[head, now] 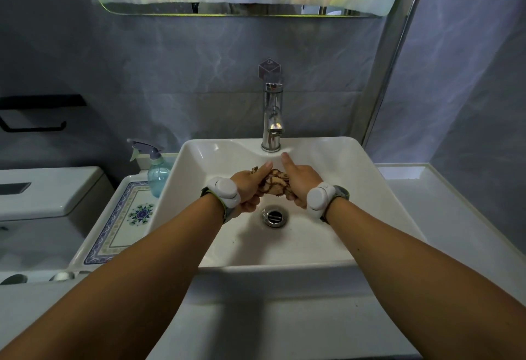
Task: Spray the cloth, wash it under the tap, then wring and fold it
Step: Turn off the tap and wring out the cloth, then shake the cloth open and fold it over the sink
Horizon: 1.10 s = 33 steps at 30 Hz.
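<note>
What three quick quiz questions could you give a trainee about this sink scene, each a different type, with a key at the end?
1. True or false: the spray bottle stands inside the basin.
2. Multiple choice: the patterned cloth is held by A) the left hand only, B) the right hand only, C) both hands, D) neither hand.
3. Fill in: the bunched cloth is held in front of the chrome ____, above the drain.

Key:
1. False; it stands outside the basin, at its left side.
2. C
3. tap
</note>
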### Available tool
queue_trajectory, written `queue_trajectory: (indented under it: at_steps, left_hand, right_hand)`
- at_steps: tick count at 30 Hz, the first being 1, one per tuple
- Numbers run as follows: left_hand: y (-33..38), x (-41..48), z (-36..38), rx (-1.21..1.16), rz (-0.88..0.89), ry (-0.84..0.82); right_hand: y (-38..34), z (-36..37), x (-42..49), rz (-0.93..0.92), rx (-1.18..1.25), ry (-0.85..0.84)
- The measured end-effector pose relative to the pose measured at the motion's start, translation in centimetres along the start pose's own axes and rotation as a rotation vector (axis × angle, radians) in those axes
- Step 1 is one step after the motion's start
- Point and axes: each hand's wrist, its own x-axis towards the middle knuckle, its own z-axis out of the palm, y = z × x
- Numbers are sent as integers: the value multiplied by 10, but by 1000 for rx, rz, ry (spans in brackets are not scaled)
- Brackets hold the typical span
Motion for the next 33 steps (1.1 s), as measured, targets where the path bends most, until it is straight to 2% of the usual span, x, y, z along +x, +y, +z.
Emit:
queue_trajectory:
  at_steps: [5, 9, 15, 18, 23, 29, 33]
  left_hand:
    - [7, -17, -4, -94, 76, -37]
    - [12, -26, -7, -157, 72, 45]
    - [23, -40, -16, -82, 52, 176]
    - [34, -50, -19, -176, 104, 194]
    - [49, -67, -20, -272, 132, 149]
    - [64, -85, -19, -295, 313, 132]
    - [79, -97, -13, -277, 412, 142]
  right_hand:
    - [-5, -14, -13, 44, 82, -42]
    - [-4, -24, -18, 20, 136, -84]
    - [3, -39, -30, -60, 157, -163]
    - [5, -46, -37, -153, 102, -227]
    - [3, -50, -44, -179, -19, -246]
    - [-6, -57, -47, -184, -166, -248]
    - [-18, -63, -57, -244, -82, -296]
